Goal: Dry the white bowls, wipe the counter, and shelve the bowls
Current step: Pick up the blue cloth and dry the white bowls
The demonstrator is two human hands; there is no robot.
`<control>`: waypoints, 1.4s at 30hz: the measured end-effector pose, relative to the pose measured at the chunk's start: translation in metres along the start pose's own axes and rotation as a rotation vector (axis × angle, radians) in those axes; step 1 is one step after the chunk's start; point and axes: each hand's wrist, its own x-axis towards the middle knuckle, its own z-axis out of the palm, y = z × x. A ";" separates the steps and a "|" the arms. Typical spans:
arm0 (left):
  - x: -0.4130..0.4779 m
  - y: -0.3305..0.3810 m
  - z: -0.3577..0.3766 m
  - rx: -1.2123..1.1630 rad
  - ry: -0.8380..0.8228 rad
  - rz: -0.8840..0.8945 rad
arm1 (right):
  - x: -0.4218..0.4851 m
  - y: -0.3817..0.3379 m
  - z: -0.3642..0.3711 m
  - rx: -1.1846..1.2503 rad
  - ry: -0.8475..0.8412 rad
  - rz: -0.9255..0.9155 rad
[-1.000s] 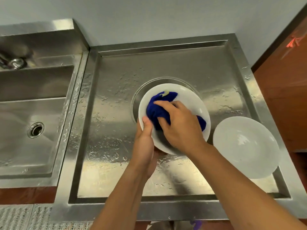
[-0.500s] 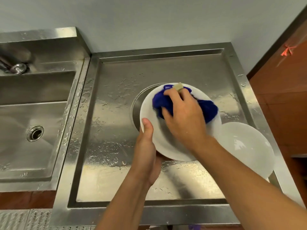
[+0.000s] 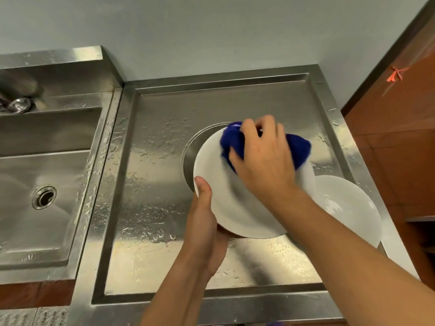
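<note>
head view: left hand (image 3: 204,222) closed on rim of white bowl (image 3: 226,198), held tilted over wet counter (image 3: 150,175); right hand (image 3: 266,161) clenches blue cloth (image 3: 299,149) at far rim. second bowl (image 3: 348,205) sits near counter edge; an elbow bump could knock it off.

Both bowls, one (image 3: 219,184) by the cloth (image 3: 299,149) and one (image 3: 348,205) right of it, are plain white; the cloth is deep blue; the counter (image 3: 153,161) is silver steel.
</note>
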 end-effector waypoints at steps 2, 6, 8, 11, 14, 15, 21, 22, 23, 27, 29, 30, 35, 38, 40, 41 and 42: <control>0.002 0.000 0.003 0.003 -0.001 0.011 | 0.004 -0.019 0.003 0.396 -0.027 0.069; 0.007 0.021 -0.009 -0.046 0.024 0.092 | -0.014 -0.022 -0.008 0.624 -0.437 -0.023; 0.007 0.028 -0.014 0.022 -0.005 0.118 | -0.022 -0.003 -0.020 0.468 -0.538 -0.087; -0.001 0.021 -0.008 0.105 -0.040 0.091 | -0.018 0.022 -0.022 0.031 -0.321 -0.189; -0.006 0.009 0.009 0.092 -0.059 0.026 | -0.004 0.023 -0.016 -0.017 0.033 -0.030; -0.006 0.007 0.015 0.079 -0.060 0.003 | 0.001 0.020 -0.014 0.067 0.091 0.023; -0.001 0.004 0.022 0.007 -0.031 0.029 | -0.016 0.002 -0.025 0.591 -0.163 0.020; 0.000 0.006 0.022 0.005 -0.026 0.034 | -0.024 0.006 -0.029 0.582 -0.259 -0.027; 0.000 0.007 0.020 0.015 -0.017 0.038 | -0.031 0.012 -0.033 0.556 -0.351 -0.069; -0.005 0.002 0.024 0.120 -0.042 0.021 | -0.038 0.051 -0.035 0.152 -0.280 -0.230; -0.009 -0.008 0.032 0.151 -0.061 -0.045 | -0.029 0.066 -0.032 -0.035 -0.079 -0.252; -0.009 -0.013 0.035 0.156 -0.068 -0.070 | -0.023 0.070 -0.030 -0.086 -0.009 -0.245; 0.005 -0.018 0.044 0.139 -0.061 -0.067 | 0.001 0.079 -0.023 0.012 0.304 -0.062; 0.010 -0.023 0.039 0.177 -0.018 -0.076 | 0.013 0.103 -0.033 0.244 0.403 0.170; 0.013 -0.027 0.032 0.191 0.041 -0.079 | 0.011 0.127 -0.047 0.472 0.473 0.350; 0.015 -0.029 0.030 0.202 0.069 -0.078 | 0.007 0.137 -0.055 0.650 0.503 0.448; 0.019 -0.032 0.030 0.214 0.091 -0.076 | 0.000 0.145 -0.063 0.865 0.518 0.540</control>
